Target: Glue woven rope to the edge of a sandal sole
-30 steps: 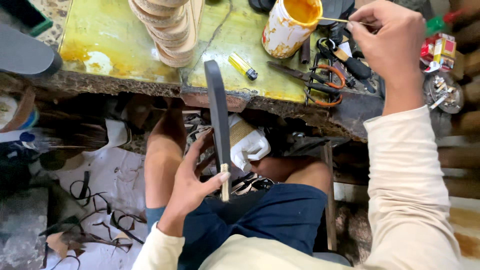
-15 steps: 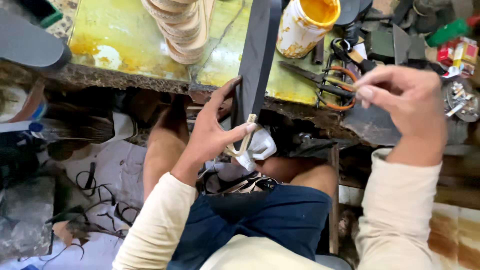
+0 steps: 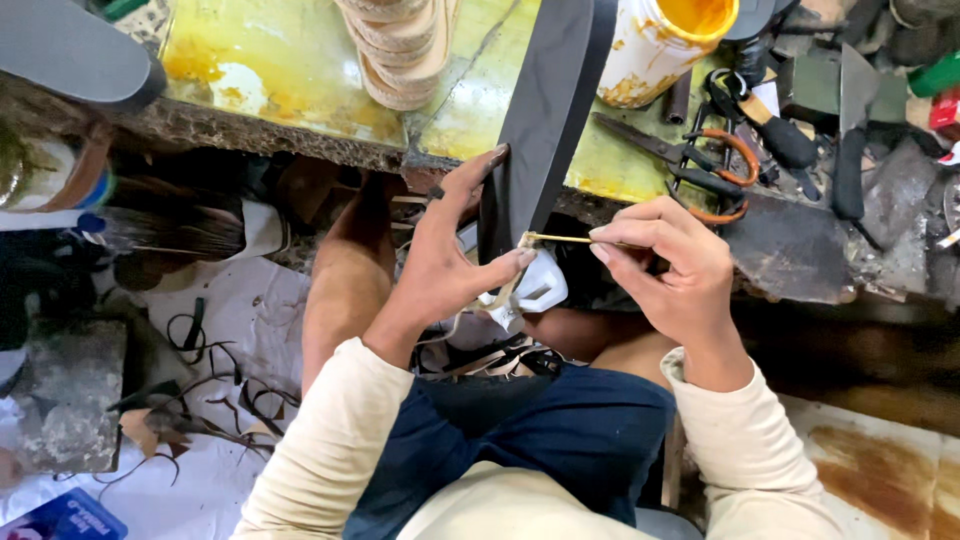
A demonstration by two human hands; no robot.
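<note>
Right hand (image 3: 672, 262) now at sole (image 3: 545, 110), pinching stick (image 3: 560, 238) against its edge; left hand (image 3: 450, 262) gripping sole.

Hands (image 3: 560, 265) on dark sole (image 3: 545, 110), thin stick (image 3: 560, 238)

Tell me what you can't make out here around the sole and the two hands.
- Sole, head view: top end is cut off by the frame's upper edge.
- Stick: its far end is hidden inside the right hand.
- Left hand: its palm side is hidden behind its back.
- Glue can: its rim is cropped at the top.
</note>
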